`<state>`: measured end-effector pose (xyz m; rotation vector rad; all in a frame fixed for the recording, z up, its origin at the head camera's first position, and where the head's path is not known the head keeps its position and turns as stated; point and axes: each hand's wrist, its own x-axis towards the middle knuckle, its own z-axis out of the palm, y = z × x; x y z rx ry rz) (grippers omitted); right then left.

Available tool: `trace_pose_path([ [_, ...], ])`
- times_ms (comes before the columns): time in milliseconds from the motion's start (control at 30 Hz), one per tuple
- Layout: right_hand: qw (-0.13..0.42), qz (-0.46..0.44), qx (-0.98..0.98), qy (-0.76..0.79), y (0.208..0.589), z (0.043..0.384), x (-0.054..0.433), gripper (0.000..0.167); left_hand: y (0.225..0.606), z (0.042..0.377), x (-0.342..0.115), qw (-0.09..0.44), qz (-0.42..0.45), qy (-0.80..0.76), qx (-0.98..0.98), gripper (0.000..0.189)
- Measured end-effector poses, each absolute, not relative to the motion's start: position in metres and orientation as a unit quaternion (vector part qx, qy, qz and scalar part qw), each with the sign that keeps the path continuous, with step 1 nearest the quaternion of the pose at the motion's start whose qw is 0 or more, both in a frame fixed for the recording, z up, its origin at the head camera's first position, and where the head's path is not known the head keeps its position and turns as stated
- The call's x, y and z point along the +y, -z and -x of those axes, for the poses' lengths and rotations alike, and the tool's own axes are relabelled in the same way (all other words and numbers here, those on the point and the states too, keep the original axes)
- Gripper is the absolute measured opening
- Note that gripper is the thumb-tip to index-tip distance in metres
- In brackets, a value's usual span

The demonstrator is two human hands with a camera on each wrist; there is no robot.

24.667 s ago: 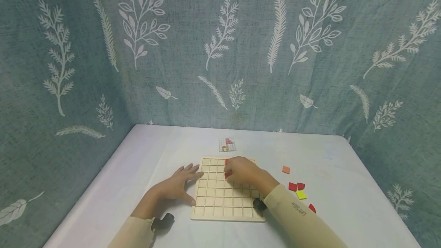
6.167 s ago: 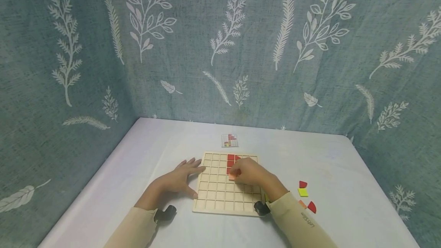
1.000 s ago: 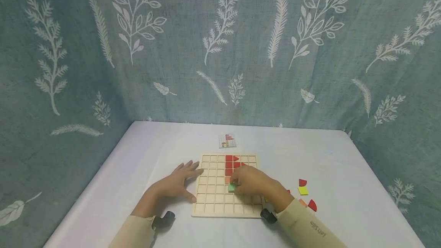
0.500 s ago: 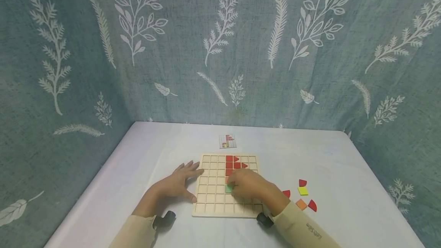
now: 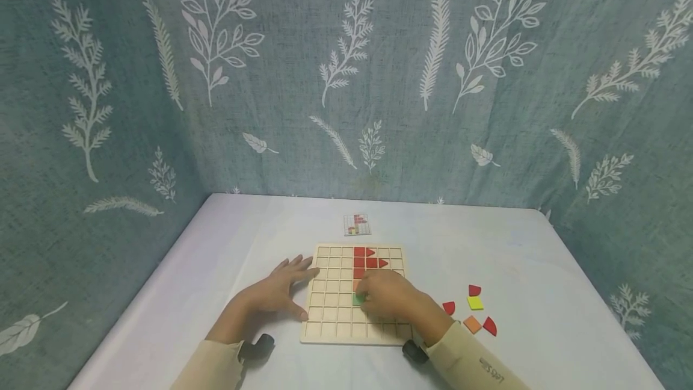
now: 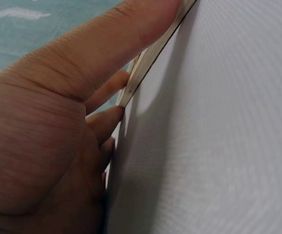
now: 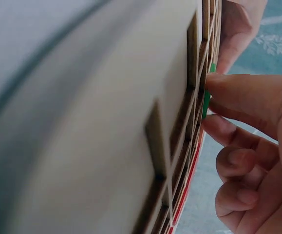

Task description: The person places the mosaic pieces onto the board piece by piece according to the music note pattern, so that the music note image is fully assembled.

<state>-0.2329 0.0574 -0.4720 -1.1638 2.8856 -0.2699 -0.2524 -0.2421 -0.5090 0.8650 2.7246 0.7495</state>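
A wooden grid board (image 5: pixel 330 331) lies on the white table. My right hand (image 5: pixel 388 295) is over its middle, pinching a green square tile (image 7: pixel 206 103) between thumb and forefinger at a cell, the other fingers curled in. Above that tile runs a column with an orange tile (image 5: pixel 355 286) and red square tiles (image 5: pixel 360 262), partly covered by the hand. Two red pointed pieces (image 5: pixel 383 263) end the upper rows. My left hand (image 5: pixel 277 292) is spread along the board's left edge, thumb (image 6: pixel 126 34) and fingertips at the rim.
Beyond the board lies a small pattern card (image 5: pixel 357 225) with a coloured grid picture. Right of the board are red quarter-round pieces (image 5: pixel 489 326), a yellow square (image 5: pixel 475 303) and an orange square (image 5: pixel 472 324). A leaf-patterned curtain (image 5: pixel 303 155) stands behind the table.
Since the earliest frame, more red pieces, an orange tile and the green tile have come onto the board. Over the last second, my right hand shifts the green tile slightly left. Left hand stays.
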Motion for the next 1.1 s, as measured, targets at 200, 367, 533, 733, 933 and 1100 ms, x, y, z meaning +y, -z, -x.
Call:
trace_pose_path([
  [200, 0.006, 0.380, 0.921, 0.089, 0.468, 0.232, 0.056, 0.003, 0.504, 0.252, -0.240, 0.097, -0.288, -0.249, 0.920, 0.110],
  [367, 0.006, 0.382, 0.920, 0.087, 0.470, 0.232, 0.053, 0.003, 0.501, 0.252, -0.239, 0.099, -0.285, -0.253, 0.919, 0.110],
  [533, 0.008, 0.388, 0.917, 0.088, 0.468, 0.231, 0.051, 0.006, 0.502, 0.251, -0.239, 0.094, -0.286, -0.253, 0.919, 0.111],
  [733, 0.027, 0.376, 0.920, 0.110, 0.457, 0.230, 0.059, 0.013, 0.504, 0.254, -0.240, 0.096, -0.280, -0.248, 0.922, 0.113],
  [933, 0.017, 0.373, 0.922, 0.106, 0.454, 0.232, 0.082, 0.017, 0.507, 0.256, -0.241, 0.100, -0.274, -0.243, 0.925, 0.114],
  [1100, 0.028, 0.353, 0.928, 0.116, 0.453, 0.229, 0.103, 0.018, 0.508, 0.253, -0.240, 0.100, -0.277, -0.250, 0.922, 0.114],
])
